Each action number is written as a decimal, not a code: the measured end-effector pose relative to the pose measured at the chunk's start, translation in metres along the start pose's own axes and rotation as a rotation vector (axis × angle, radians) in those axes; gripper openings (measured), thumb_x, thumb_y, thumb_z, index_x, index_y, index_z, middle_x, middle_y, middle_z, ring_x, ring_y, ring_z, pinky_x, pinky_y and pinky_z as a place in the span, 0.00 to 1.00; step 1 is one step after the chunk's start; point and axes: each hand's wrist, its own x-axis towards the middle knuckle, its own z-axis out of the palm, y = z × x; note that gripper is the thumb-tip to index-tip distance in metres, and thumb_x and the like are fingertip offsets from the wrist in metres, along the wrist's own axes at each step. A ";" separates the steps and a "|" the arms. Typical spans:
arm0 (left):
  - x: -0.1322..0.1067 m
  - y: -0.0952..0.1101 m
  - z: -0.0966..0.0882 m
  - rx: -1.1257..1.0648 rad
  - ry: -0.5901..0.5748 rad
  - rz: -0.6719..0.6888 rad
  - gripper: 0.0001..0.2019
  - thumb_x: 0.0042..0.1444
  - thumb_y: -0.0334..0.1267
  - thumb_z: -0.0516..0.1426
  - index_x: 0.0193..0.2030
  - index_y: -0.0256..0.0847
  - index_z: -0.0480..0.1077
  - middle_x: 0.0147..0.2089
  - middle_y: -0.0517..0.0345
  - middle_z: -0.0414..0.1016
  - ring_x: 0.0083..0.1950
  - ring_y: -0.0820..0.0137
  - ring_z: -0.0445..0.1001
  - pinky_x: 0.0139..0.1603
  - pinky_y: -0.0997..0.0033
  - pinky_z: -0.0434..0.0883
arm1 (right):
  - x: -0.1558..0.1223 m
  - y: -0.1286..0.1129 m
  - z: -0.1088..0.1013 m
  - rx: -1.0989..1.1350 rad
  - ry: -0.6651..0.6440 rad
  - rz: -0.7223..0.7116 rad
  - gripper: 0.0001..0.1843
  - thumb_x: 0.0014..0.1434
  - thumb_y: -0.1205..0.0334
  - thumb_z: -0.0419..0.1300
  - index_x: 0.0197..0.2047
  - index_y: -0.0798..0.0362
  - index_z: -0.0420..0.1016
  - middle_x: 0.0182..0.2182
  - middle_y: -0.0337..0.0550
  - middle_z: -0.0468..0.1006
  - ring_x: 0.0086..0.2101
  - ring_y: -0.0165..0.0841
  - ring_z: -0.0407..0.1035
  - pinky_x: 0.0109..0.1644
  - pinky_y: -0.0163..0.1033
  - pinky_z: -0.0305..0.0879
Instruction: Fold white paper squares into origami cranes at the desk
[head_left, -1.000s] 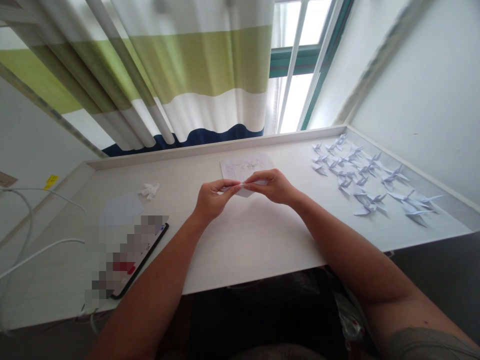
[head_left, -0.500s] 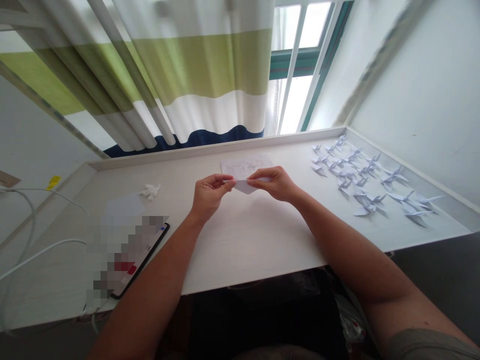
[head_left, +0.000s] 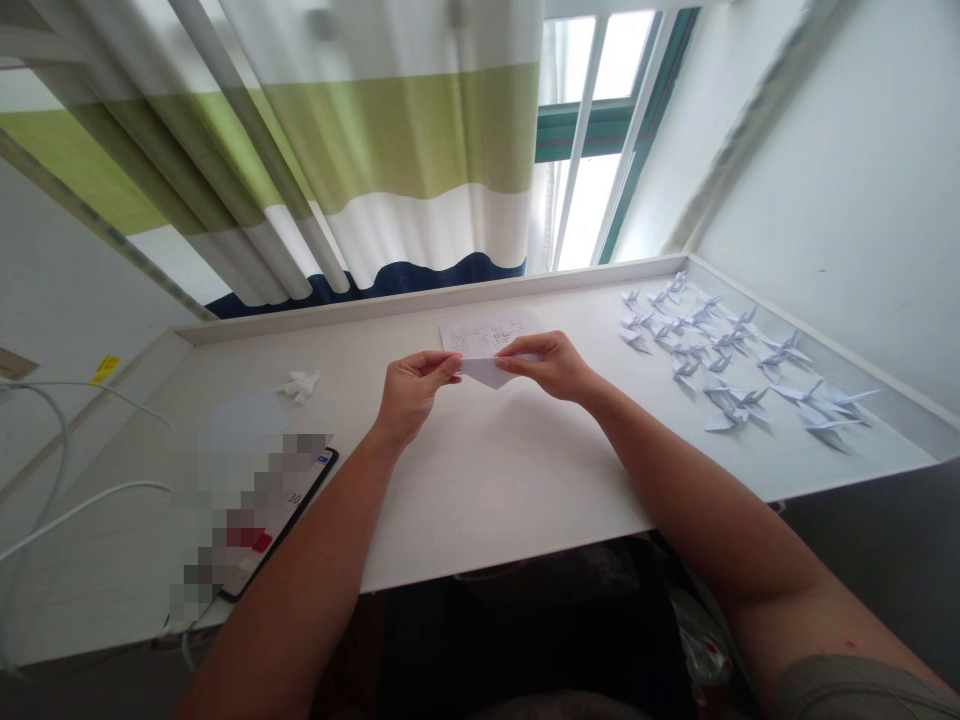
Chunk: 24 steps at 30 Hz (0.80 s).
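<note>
A small folded piece of white paper is held just above the white table, pinched from both ends. My left hand grips its left end between thumb and fingers. My right hand pinches its right end, fingers curled over the top edge. Just behind the hands a printed sheet of paper lies flat on the table.
Several white paper cranes are spread over the table's right side. A phone lies near the front left, with a pale paper square and a crumpled paper scrap behind it. White cables run along the left. Striped curtain and window stand behind.
Both hands have lifted the folded paper slightly and drawn a little apart, so more of the paper shows between them.
</note>
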 end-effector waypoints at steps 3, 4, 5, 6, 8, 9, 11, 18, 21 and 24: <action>0.000 0.001 0.000 0.008 -0.006 -0.005 0.22 0.41 0.53 0.79 0.35 0.38 0.85 0.34 0.53 0.85 0.36 0.67 0.82 0.46 0.61 0.83 | 0.000 0.000 0.000 -0.009 -0.005 0.002 0.15 0.56 0.47 0.74 0.36 0.51 0.90 0.33 0.45 0.87 0.36 0.39 0.78 0.42 0.43 0.70; 0.000 0.001 0.000 0.010 -0.013 0.000 0.22 0.41 0.53 0.79 0.35 0.38 0.85 0.34 0.53 0.85 0.36 0.67 0.82 0.47 0.60 0.83 | 0.000 0.001 -0.001 -0.011 -0.002 0.001 0.16 0.56 0.46 0.74 0.36 0.51 0.90 0.33 0.45 0.87 0.36 0.39 0.78 0.42 0.43 0.70; 0.000 0.001 0.000 0.011 -0.023 0.007 0.22 0.42 0.53 0.78 0.35 0.38 0.85 0.34 0.53 0.85 0.37 0.67 0.83 0.48 0.60 0.83 | 0.000 0.001 -0.001 -0.012 0.003 -0.002 0.17 0.56 0.46 0.74 0.36 0.51 0.90 0.33 0.45 0.87 0.36 0.39 0.78 0.41 0.43 0.70; 0.000 0.001 0.000 0.013 -0.035 0.016 0.21 0.43 0.53 0.78 0.35 0.38 0.84 0.35 0.53 0.86 0.38 0.67 0.83 0.49 0.60 0.83 | 0.000 0.001 -0.001 -0.012 0.009 -0.005 0.17 0.56 0.45 0.74 0.36 0.51 0.90 0.33 0.45 0.87 0.36 0.39 0.78 0.41 0.43 0.70; -0.002 0.003 0.000 0.025 -0.072 0.039 0.20 0.45 0.53 0.77 0.36 0.39 0.84 0.37 0.52 0.87 0.40 0.66 0.83 0.51 0.61 0.81 | 0.000 0.001 -0.002 -0.012 0.015 -0.011 0.18 0.56 0.44 0.74 0.36 0.51 0.90 0.33 0.45 0.87 0.36 0.39 0.78 0.41 0.43 0.71; -0.003 0.003 0.000 0.038 -0.096 0.048 0.20 0.47 0.52 0.77 0.38 0.39 0.85 0.39 0.51 0.87 0.42 0.65 0.84 0.52 0.61 0.81 | 0.000 0.000 -0.002 -0.016 0.013 -0.015 0.18 0.56 0.44 0.74 0.36 0.51 0.90 0.33 0.45 0.87 0.36 0.39 0.78 0.41 0.42 0.71; -0.005 0.004 0.000 0.077 -0.149 0.052 0.21 0.48 0.51 0.77 0.43 0.40 0.85 0.43 0.48 0.88 0.46 0.63 0.85 0.54 0.60 0.80 | 0.000 0.000 0.000 -0.034 -0.009 -0.026 0.17 0.57 0.45 0.74 0.36 0.51 0.90 0.33 0.45 0.87 0.36 0.39 0.78 0.40 0.42 0.71; -0.010 0.000 0.001 0.343 -0.162 0.122 0.14 0.52 0.51 0.74 0.38 0.44 0.88 0.39 0.49 0.89 0.43 0.57 0.86 0.50 0.59 0.80 | -0.004 -0.003 0.010 -0.097 -0.092 -0.064 0.15 0.61 0.47 0.71 0.38 0.50 0.90 0.34 0.45 0.88 0.36 0.38 0.79 0.42 0.42 0.72; -0.009 0.003 0.001 0.355 -0.099 0.188 0.12 0.52 0.50 0.74 0.35 0.44 0.87 0.37 0.51 0.88 0.42 0.58 0.86 0.49 0.60 0.80 | -0.003 -0.003 0.006 -0.120 -0.055 -0.088 0.15 0.61 0.46 0.71 0.38 0.49 0.90 0.35 0.45 0.88 0.36 0.38 0.78 0.43 0.43 0.72; -0.006 0.006 -0.002 0.382 -0.042 0.228 0.11 0.53 0.48 0.73 0.36 0.44 0.87 0.37 0.52 0.88 0.42 0.59 0.85 0.49 0.61 0.79 | -0.001 -0.004 -0.002 -0.134 0.002 -0.098 0.17 0.61 0.44 0.71 0.38 0.50 0.89 0.35 0.45 0.88 0.37 0.39 0.78 0.44 0.43 0.72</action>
